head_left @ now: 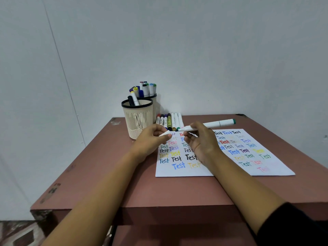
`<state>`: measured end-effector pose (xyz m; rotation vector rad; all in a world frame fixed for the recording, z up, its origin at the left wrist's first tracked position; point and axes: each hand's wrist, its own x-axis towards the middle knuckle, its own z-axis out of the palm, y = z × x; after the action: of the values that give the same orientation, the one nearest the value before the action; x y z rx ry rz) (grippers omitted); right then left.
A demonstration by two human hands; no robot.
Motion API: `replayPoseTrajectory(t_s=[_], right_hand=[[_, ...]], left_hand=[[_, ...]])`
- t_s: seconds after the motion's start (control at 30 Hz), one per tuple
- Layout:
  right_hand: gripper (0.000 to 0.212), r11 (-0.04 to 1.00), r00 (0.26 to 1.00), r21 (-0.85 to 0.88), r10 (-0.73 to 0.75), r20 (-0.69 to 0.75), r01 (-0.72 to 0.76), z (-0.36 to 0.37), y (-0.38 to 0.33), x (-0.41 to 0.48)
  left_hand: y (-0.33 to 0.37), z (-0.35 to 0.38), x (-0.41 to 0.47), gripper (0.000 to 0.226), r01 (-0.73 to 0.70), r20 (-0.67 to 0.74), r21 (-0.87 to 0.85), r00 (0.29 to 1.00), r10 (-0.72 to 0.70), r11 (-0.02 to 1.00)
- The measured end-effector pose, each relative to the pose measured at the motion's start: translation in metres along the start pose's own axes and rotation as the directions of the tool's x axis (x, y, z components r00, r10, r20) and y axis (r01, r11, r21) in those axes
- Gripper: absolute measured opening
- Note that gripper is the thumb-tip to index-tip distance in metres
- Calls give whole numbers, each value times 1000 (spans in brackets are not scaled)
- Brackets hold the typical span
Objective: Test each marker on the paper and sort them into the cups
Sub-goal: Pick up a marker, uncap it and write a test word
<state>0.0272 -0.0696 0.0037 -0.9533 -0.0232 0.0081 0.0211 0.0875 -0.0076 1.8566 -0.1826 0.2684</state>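
Observation:
My right hand [202,141] grips a white marker [216,124] with a green end cap, held level above the top of the paper [225,167]. My left hand [150,141] pinches a small white cap [165,133] just left of the marker's bare end. The paper is covered with the word "Test" in several colours. A row of several loose markers [169,120] lies on the table behind my hands. Two cream cups stand at the back left: the front cup [137,119] holds two markers, the rear cup [156,105] holds several.
The reddish-brown table [138,189] stands against a white wall. Its front edge runs across the lower part of the view, with a shelf below. A patterned floor shows at the bottom left.

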Motion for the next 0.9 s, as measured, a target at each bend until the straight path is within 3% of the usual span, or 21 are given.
replayPoseTrajectory(t_s=[0.57,0.77,0.9], right_hand=[[14,982,983,-182,88,162,-58,3,4,-5],[19,966,983,-245,115,140,-78,2,6,-6],[22,968,984,-243,104,145,-67,2,8,-6]], left_hand=[[5,2,-6,10,-80,31,-13,996,80,997],[4,6,-7,19,-257,7,239,965,263,936],[3,7,-8,19,-288,-12,267,953,302,920]])
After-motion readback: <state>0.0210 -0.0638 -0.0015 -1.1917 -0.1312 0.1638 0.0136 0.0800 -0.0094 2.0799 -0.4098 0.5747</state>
